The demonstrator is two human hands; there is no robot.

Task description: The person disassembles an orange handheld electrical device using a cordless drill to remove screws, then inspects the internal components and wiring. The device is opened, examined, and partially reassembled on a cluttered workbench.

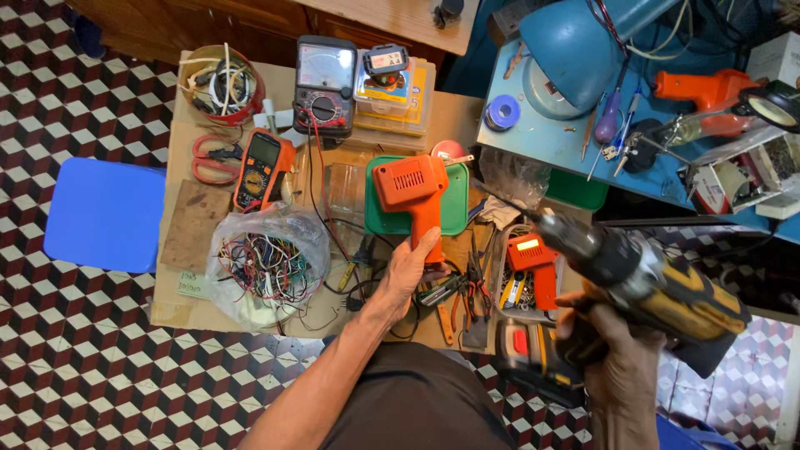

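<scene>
My left hand (406, 272) grips the handle of an orange pistol-shaped tool (413, 194), holding it upright over a low wooden table (197, 218). My right hand (618, 360) holds a yellow and black cordless drill (646, 279), its chuck pointing up and to the left, close to the camera. A second small orange tool (536, 264) lies in a tray under the drill. A green lid (457, 204) sits behind the orange tool.
The table carries a plastic bag of coloured wires (268, 265), an orange multimeter (258, 169), a black analog meter (325, 85), red scissors (215, 158), pliers (467, 292) and a bowl of cables (222, 83). A blue stool (106, 214) stands left. A blue workbench (567, 137) with a lamp (575, 50) lies right.
</scene>
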